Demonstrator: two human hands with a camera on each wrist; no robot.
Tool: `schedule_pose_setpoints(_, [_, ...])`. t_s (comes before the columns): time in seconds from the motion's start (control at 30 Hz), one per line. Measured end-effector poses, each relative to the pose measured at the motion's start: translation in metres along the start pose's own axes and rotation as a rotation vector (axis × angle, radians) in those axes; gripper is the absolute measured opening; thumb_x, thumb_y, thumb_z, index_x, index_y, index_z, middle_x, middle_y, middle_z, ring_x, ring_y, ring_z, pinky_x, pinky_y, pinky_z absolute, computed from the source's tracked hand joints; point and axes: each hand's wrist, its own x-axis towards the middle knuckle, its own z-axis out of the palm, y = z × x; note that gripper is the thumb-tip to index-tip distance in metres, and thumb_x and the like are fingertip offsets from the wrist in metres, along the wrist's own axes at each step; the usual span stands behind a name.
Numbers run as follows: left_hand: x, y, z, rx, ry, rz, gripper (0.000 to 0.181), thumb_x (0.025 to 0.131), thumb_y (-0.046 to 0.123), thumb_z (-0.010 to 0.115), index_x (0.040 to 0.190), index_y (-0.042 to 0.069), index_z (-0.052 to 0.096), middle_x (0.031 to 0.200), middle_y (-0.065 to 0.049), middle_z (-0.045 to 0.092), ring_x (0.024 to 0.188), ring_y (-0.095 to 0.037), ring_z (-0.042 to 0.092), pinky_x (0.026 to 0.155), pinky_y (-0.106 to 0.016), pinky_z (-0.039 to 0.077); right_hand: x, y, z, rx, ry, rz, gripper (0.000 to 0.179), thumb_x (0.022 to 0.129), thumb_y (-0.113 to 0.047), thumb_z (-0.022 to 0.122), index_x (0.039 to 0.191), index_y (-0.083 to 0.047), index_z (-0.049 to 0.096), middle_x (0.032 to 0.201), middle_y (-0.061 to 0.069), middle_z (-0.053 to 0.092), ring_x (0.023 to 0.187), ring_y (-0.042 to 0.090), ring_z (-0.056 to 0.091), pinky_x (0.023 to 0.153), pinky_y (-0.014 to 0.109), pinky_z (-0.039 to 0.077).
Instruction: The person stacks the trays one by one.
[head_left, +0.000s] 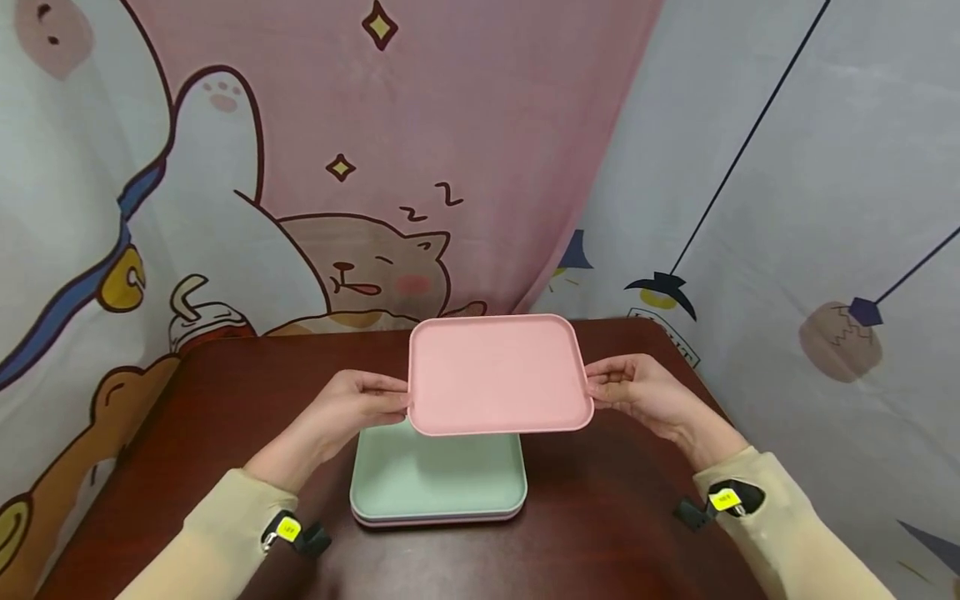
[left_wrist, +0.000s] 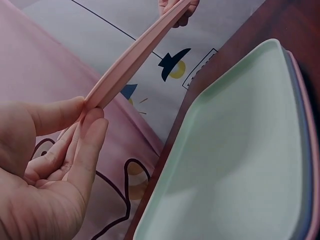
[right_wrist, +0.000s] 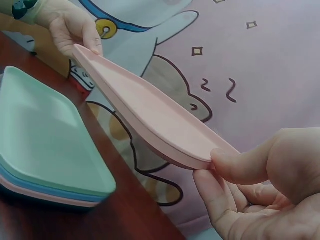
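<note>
Both hands hold up a pink rectangular tray (head_left: 498, 375) by its short ends, above the table and tilted so its inside faces the head camera. My left hand (head_left: 360, 408) pinches the left rim between thumb and fingers, and my right hand (head_left: 641, 392) pinches the right rim likewise. Below and a little to the left lies a mint green tray (head_left: 438, 475), topmost in a stack. Under it, the right wrist view shows the edges of a blue tray (right_wrist: 50, 189) and another pink tray (right_wrist: 60, 198). The pink tray in my hands covers the stack's far edge in the head view.
The stack rests on a dark reddish-brown table (head_left: 615, 517). Behind the table hangs a cartoon-printed curtain (head_left: 480, 150), close to its far edge. Each sleeve carries a strapped-on wrist camera, such as the left wrist camera (head_left: 315, 540).
</note>
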Motion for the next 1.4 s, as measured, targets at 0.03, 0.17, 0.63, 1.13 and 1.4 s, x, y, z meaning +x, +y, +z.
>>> schedule_pose_setpoints(0.03, [-0.002,-0.001,-0.002,-0.001,-0.004,0.0,0.036,0.096,0.007,0.079,0.124,-0.013,0.069,0.113,-0.02,0.075,0.099,-0.027,0.075,0.091,-0.039,0.063,0.0,0.001,0.002,0.002,-0.008,0.001,0.038,0.099,0.007,0.069,0.13,0.024,0.055,0.106,0.018,0.075,0.094,0.024,0.075,0.09,0.038,0.063])
schedule_pose_setpoints(0.17, [-0.013,-0.005,-0.007,-0.005,-0.007,-0.003,0.037,0.096,0.009,0.079,0.124,-0.013,0.069,0.114,-0.021,0.074,0.1,-0.027,0.075,0.092,-0.04,0.063,0.001,0.005,0.009,0.016,-0.038,0.006,0.037,0.098,0.009,0.069,0.128,0.024,0.055,0.105,0.017,0.074,0.095,0.024,0.075,0.089,0.039,0.064])
schedule_pose_setpoints(0.63, [-0.038,-0.029,-0.028,-0.042,-0.043,-0.006,0.041,0.098,0.01,0.078,0.125,-0.018,0.065,0.112,-0.019,0.075,0.099,-0.025,0.075,0.093,-0.041,0.062,0.007,0.028,0.039,0.037,-0.093,0.05,0.036,0.096,0.008,0.072,0.124,0.022,0.057,0.101,0.017,0.071,0.092,0.023,0.072,0.088,0.043,0.064])
schedule_pose_setpoints(1.13, [-0.052,-0.051,-0.041,-0.055,-0.044,-0.018,0.041,0.096,0.006,0.078,0.124,-0.021,0.064,0.108,-0.02,0.076,0.094,-0.025,0.076,0.088,-0.041,0.064,0.009,0.052,0.065,0.028,-0.088,0.107,0.032,0.094,0.008,0.073,0.119,0.02,0.059,0.097,0.018,0.068,0.088,0.023,0.07,0.083,0.038,0.065])
schedule_pose_setpoints(1.4, [-0.057,-0.064,-0.047,-0.057,-0.048,-0.046,0.038,0.097,0.006,0.076,0.123,-0.02,0.065,0.106,-0.016,0.076,0.09,-0.021,0.075,0.085,-0.038,0.065,0.009,0.06,0.074,0.025,-0.102,0.122,0.029,0.093,0.007,0.073,0.116,0.019,0.059,0.096,0.017,0.068,0.086,0.022,0.069,0.08,0.035,0.065])
